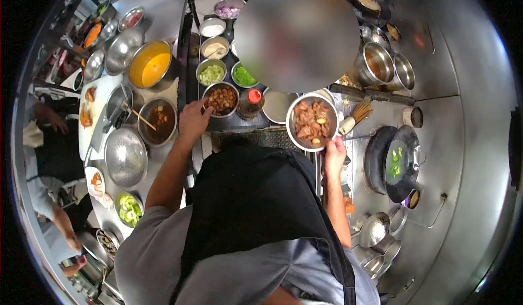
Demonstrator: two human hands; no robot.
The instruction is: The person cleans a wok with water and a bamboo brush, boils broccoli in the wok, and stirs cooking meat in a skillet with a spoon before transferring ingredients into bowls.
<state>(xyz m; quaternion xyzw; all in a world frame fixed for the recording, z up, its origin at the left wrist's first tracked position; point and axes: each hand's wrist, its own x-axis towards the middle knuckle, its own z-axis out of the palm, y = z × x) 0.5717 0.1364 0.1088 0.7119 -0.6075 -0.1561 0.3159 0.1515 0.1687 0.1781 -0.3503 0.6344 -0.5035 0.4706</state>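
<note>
My right hand [334, 155] grips the rim of a metal bowl of meat pieces [312, 121], with a few yellowish bits among the reddish-brown chunks. My left hand [195, 121] has its fingers closed at the left rim of a small metal bowl of browned diced food [220, 99]. Between these two bowls stands a dark bottle with a red cap [254, 97]. Close by, a pale round container [279, 106] is partly covered by the meat bowl.
A wok with green vegetables [396, 160] is at the right, near a bamboo brush [360, 112]. At left are a pot of orange liquid [150, 65], a bowl of dark sauce [158, 122], a colander [126, 156] and a cleaver [98, 136]. Co-workers' arms [65, 226] show far left.
</note>
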